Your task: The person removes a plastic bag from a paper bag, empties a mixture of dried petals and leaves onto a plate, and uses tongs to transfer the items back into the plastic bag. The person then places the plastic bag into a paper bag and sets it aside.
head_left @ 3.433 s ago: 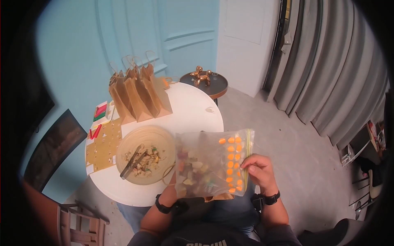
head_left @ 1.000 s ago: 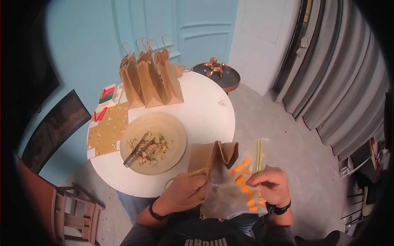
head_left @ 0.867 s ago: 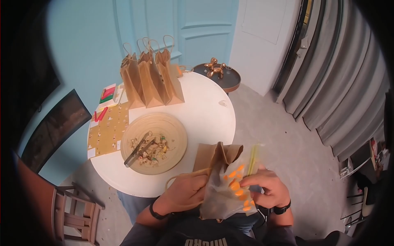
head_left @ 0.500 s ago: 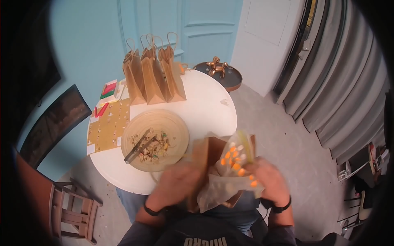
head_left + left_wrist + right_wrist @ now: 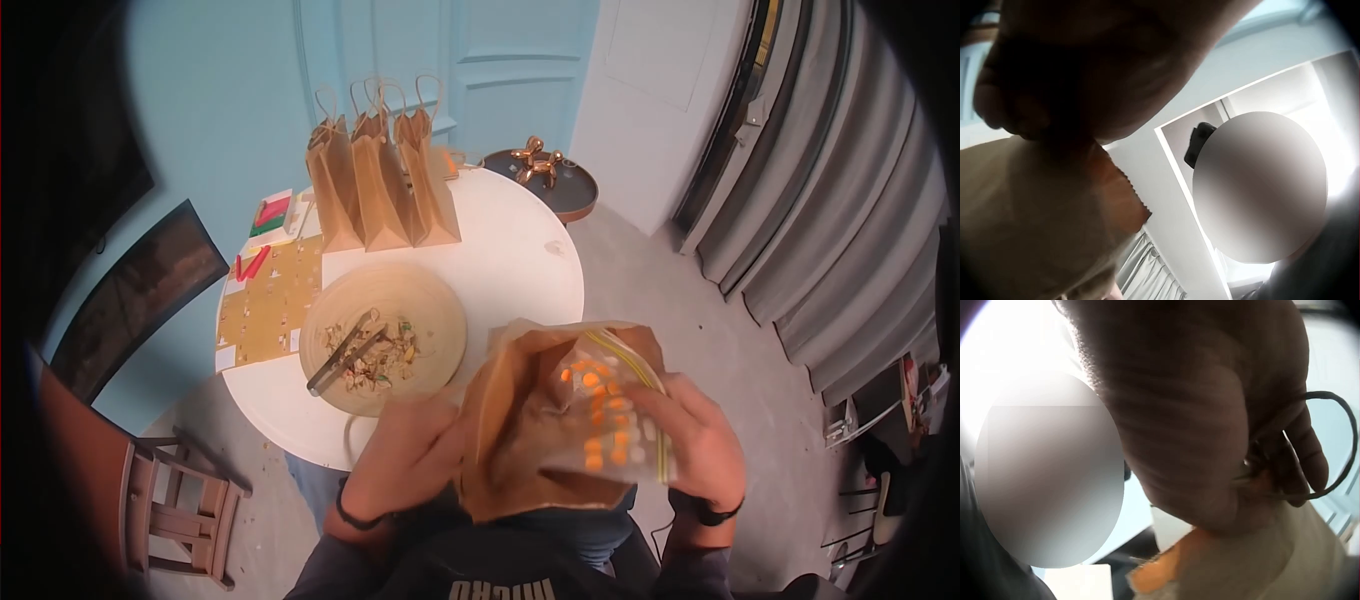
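A brown paper bag (image 5: 520, 490) is held wide-mouthed in front of my body. My left hand (image 5: 405, 455) grips its left rim. In its mouth, towards the right, sits a clear zip bag (image 5: 600, 405) with orange dots and a yellow-green zip strip. My right hand (image 5: 705, 445) grips the right rim, its fingers over the zip bag. In the left wrist view the paper bag (image 5: 1022, 219) hangs from my darkly shaded fingers. A cord handle (image 5: 1352, 444) loops beside my right fingers in the right wrist view. The contents of the paper bag are hidden.
A round white table (image 5: 520, 270) bears a wooden plate (image 5: 445, 330) with chopped food and tongs (image 5: 340, 365), several upright paper bags (image 5: 385, 200), a patterned mat (image 5: 265, 310) and red pieces (image 5: 255, 263). Beyond is a small dark table (image 5: 575, 190) with a balloon-dog figure. A chair (image 5: 180, 510) stands left.
Earlier my right hand held up the zip bag, while my left held the paper bag behind it. The zip bag has gone into the paper bag's mouth, which has spread wider.
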